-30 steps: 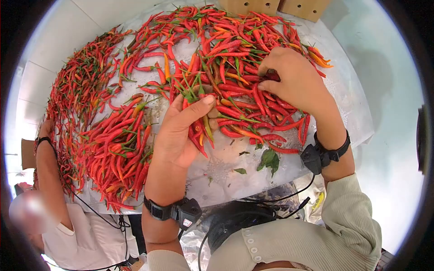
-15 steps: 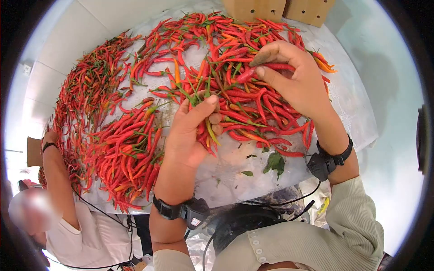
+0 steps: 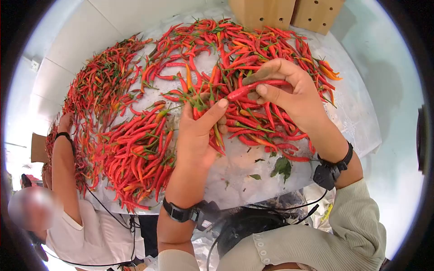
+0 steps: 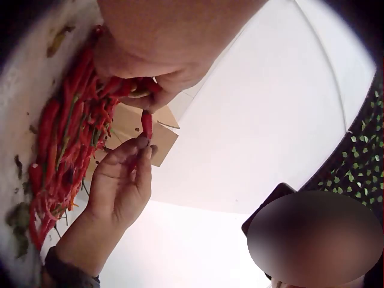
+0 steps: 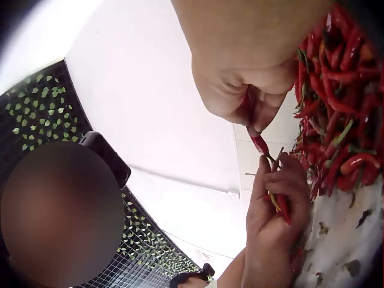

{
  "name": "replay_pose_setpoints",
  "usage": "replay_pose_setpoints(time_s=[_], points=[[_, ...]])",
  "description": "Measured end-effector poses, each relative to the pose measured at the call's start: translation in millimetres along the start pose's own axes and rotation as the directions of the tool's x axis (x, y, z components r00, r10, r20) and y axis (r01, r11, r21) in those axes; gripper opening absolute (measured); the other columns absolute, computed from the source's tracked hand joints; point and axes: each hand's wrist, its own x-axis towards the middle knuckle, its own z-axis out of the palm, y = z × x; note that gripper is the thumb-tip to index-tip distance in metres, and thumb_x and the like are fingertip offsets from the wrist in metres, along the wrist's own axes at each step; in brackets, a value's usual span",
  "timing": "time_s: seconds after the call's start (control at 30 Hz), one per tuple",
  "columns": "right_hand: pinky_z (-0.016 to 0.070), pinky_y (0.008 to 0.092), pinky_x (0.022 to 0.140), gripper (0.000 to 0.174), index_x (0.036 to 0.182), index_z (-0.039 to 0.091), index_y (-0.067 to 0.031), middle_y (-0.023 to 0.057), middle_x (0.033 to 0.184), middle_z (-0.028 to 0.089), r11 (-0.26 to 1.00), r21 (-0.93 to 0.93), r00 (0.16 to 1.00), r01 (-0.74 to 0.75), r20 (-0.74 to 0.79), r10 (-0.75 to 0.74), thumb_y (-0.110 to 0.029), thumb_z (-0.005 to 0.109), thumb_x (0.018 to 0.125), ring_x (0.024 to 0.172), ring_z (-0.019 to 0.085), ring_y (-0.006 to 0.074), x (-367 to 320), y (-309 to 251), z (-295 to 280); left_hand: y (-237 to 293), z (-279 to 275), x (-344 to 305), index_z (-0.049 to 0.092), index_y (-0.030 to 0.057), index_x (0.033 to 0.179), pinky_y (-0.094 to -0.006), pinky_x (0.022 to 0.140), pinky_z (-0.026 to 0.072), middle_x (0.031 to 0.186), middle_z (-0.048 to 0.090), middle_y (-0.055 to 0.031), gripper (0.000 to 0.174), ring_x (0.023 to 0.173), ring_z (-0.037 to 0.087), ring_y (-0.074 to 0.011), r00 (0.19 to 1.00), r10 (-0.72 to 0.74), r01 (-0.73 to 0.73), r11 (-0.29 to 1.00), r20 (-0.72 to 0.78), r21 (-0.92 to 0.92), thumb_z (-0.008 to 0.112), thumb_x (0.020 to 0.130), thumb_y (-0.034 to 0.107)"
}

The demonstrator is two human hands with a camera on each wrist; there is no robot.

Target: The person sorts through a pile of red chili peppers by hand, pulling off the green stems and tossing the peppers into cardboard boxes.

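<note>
My left hand (image 3: 196,135) grips a small bunch of red chili peppers (image 3: 217,143), green stems up at the thumb and tips hanging below the fingers. Between thumb and fingers, my right hand (image 3: 296,95) pinches a single red chili pepper (image 3: 241,92). That pepper points left, its end right at the left thumb tip in the head view. The right wrist view also shows this pepper (image 5: 259,144) reaching down to the left hand (image 5: 279,198). Beneath and behind both hands spreads a loose pile of red and orange chili peppers (image 3: 253,49).
A neater heap of chili peppers (image 3: 135,158) lies left of my left arm, with a larger pile (image 3: 101,86) beyond. Cardboard boxes (image 3: 262,13) stand at the back. Fallen leaves (image 3: 281,168) lie on the plastic-covered table (image 3: 235,185). Another person's arm (image 3: 63,167) reaches in at left.
My right hand has come up out of the pile with a chili pepper and brought it left to the left thumb. My left hand keeps its bunch. The head view has shifted slightly.
</note>
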Motion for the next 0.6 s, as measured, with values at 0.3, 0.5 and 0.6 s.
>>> replay_pose_setpoints(time_s=[0.3, 0.5, 0.6], points=[[0.0503, 0.0257, 0.076, 0.025, 0.099, 0.057, -0.0002, 0.0055, 0.091, 0.063, 0.981, -0.149, 0.992, 0.125, 0.014, -0.125, -0.004, 0.069, 0.077, 0.087, 0.06, 0.0118, 1, 10, 1, 2, -4, 1, 0.05, 0.009, 0.1, -0.0213, 0.046, 0.042, 0.074, 0.056, 0.0, 0.033, 0.057, 0.053, -0.0091, 0.996, -0.048, 0.053, 0.997, 0.076, -0.064, 0.071, 0.075, 0.003], [0.0495, 0.0268, 0.076, 0.024, 0.096, 0.058, -0.0006, 0.005, 0.091, 0.063, 0.977, -0.169, 0.992, 0.129, 0.019, -0.128, -0.005, 0.07, 0.076, 0.086, 0.06, 0.0118, 0, 12, 1, 1, -2, -1, 0.051, 0.01, 0.098, -0.0211, 0.046, 0.0411, 0.073, 0.056, 0.0009, 0.029, 0.057, 0.052, -0.0085, 0.999, -0.005, 0.007, 0.999, 0.05, -0.04, 0.07, 0.076, 0.004], [0.0493, 0.0274, 0.077, 0.021, 0.094, 0.058, -0.0006, 0.0051, 0.089, 0.063, 0.965, -0.233, 0.992, 0.124, 0.019, -0.123, -0.005, 0.069, 0.076, 0.085, 0.06, 0.012, 0, 12, 0, -2, -7, 1, 0.051, 0.0082, 0.099, -0.0229, 0.048, 0.0428, 0.077, 0.058, -0.0014, 0.032, 0.058, 0.054, -0.0102, 0.999, -0.003, 0.003, 1.0, 0.038, -0.017, 0.072, 0.075, 0.003]])
